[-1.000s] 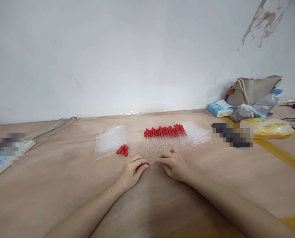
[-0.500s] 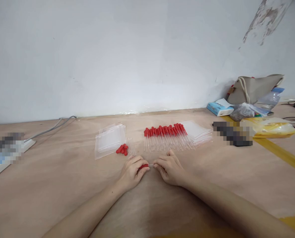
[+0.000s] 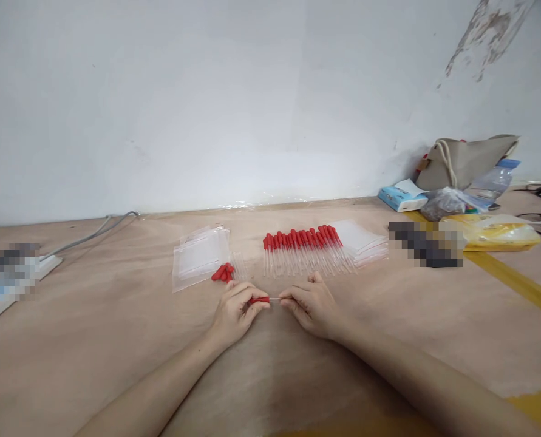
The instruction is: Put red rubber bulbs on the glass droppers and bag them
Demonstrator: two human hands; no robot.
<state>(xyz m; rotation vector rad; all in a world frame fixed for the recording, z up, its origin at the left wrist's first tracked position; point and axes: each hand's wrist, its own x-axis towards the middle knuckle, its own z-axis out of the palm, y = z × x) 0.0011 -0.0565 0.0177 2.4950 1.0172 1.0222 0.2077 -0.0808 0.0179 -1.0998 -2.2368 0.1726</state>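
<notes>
Bulb, red and narrow, is pinched between the thumb and fingers of the left hand, low over the near middle of the bench. A clear tube is gripped at its other end by the right hand; a short length of it is exposed between the two hands, in line with the bulb. How far the tube is seated in the bulb cannot be told. The hands are separated by only a narrow gap.

Just beyond the left hand, loose red bulbs are heaped beside a few loose tubes, near the corner of some flat clear bags. Beyond the right hand, red-topped droppers are laid side by side in a row, their red ends pointed toward the wall. More clear bags are stacked at the row's right end. Farther right, a blue box and a yellow packet are placed.
</notes>
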